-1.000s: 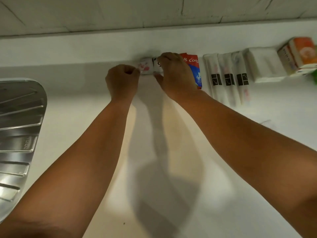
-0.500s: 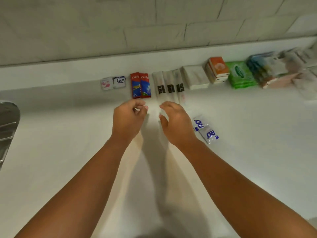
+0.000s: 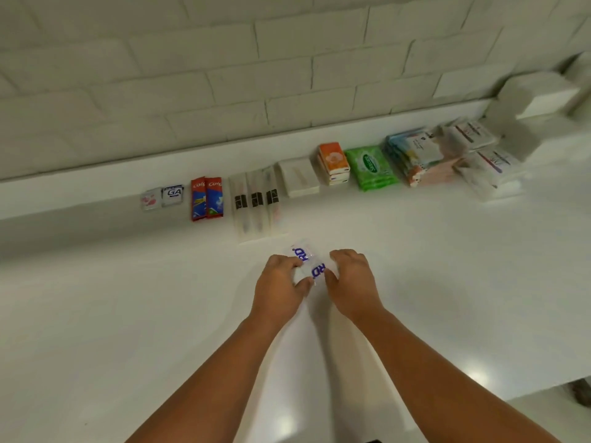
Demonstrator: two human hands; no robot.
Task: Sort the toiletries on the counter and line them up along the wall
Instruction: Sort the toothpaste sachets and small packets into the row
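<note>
Two clear sachets with blue lettering (image 3: 309, 263) lie side by side on the white counter (image 3: 128, 314), away from the wall. My left hand (image 3: 281, 284) pinches them from the left and my right hand (image 3: 350, 279) from the right, both with fingers curled onto the edges. Along the wall stand a pink sachet (image 3: 150, 198), a white "GA" sachet (image 3: 173, 194), two red toothpaste boxes (image 3: 207, 198), three wrapped toothbrushes (image 3: 257, 204), a white packet (image 3: 298, 177), orange tissue packs (image 3: 333, 163), green wipes (image 3: 372, 167) and a pile of pastel packets (image 3: 415, 155).
White packets (image 3: 486, 164) lie stacked at the right end of the row. A white box-like object (image 3: 540, 100) sits in the far right corner. The counter's front edge drops off at the lower right (image 3: 543, 390). A tiled wall with a low ledge (image 3: 96, 174) runs behind.
Both hands left the pink and "GA" sachets at the wall, drew back toward me and moved right onto the two blue-lettered sachets. The view swung right; the sink left the frame.
</note>
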